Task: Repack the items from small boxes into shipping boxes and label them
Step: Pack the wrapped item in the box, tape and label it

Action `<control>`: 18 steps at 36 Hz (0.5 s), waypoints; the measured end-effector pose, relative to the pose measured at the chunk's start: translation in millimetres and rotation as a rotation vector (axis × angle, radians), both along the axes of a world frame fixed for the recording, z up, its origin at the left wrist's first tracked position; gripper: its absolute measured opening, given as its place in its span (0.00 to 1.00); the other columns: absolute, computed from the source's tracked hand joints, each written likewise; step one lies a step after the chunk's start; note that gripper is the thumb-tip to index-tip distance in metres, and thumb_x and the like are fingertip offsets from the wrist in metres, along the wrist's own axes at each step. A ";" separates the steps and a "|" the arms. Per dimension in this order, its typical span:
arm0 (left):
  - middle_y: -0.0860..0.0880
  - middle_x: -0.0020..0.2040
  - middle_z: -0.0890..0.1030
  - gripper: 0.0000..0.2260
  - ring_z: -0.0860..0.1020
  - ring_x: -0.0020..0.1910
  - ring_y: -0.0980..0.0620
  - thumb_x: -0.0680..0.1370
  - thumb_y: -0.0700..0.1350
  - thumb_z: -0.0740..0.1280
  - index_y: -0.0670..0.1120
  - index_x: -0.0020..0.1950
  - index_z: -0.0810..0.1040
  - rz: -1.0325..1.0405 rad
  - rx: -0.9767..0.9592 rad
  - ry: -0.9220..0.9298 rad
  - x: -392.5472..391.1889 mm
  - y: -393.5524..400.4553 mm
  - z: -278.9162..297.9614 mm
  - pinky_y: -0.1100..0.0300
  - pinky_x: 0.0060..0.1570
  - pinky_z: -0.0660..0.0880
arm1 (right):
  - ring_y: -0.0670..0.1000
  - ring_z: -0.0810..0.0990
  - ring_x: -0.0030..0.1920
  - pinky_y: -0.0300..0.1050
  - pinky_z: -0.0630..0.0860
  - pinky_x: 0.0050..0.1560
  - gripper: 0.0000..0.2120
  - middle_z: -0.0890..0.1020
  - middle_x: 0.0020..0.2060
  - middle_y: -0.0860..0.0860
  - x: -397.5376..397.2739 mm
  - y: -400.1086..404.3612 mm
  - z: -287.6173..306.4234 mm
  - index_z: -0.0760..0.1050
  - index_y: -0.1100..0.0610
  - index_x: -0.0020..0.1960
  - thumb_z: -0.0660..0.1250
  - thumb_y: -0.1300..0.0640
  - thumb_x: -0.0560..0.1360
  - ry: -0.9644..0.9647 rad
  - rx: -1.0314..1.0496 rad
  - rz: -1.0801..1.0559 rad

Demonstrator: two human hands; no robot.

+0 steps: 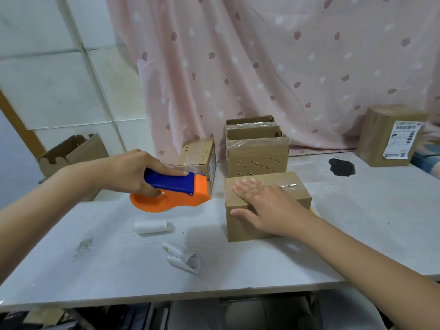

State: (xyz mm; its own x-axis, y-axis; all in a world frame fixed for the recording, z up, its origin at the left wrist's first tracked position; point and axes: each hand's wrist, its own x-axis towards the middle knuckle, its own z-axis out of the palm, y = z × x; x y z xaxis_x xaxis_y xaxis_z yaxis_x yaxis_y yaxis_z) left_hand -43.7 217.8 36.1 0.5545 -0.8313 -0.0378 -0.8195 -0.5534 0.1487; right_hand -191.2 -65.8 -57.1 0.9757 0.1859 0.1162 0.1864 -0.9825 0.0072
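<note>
A closed cardboard shipping box (pixel 295 194) with clear tape across its top stands on the white table (pixel 357 222). My right hand (pixel 264 206) lies flat on the box's top, thumb down its near face. My left hand (pixel 133 172) grips a blue and orange tape dispenser (pixel 176 191), held above the table just left of the box. Behind the dispenser is a small taped box (pixel 197 156) with a label on its side.
Two open, tape-wrapped cartons (pixel 257 151) stand behind the box. A labelled box (pixel 385 136) is at the far right, an empty open carton (pixel 71 156) at the far left. A white paper roll (pixel 152 226) and curled label backings (pixel 183 258) lie near the front; a black patch (pixel 341 166) marks the table.
</note>
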 end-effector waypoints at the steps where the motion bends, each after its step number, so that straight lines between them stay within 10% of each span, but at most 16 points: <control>1: 0.64 0.41 0.78 0.32 0.76 0.40 0.55 0.74 0.49 0.75 0.85 0.59 0.65 0.003 0.004 -0.003 -1.4 4.5 0.4 0.66 0.40 0.72 | 0.47 0.51 0.80 0.40 0.49 0.75 0.34 0.55 0.80 0.49 -0.3 0.0 0.2 0.53 0.53 0.82 0.50 0.36 0.82 0.003 0.003 0.002; 18: 0.56 0.30 0.75 0.27 0.71 0.32 0.56 0.71 0.45 0.71 0.73 0.63 0.75 0.024 0.240 0.012 -6.8 -37.2 10.7 0.62 0.38 0.74 | 0.50 0.52 0.80 0.45 0.57 0.76 0.28 0.55 0.80 0.49 2.3 -0.5 -3.4 0.51 0.39 0.81 0.49 0.35 0.82 0.015 0.003 0.026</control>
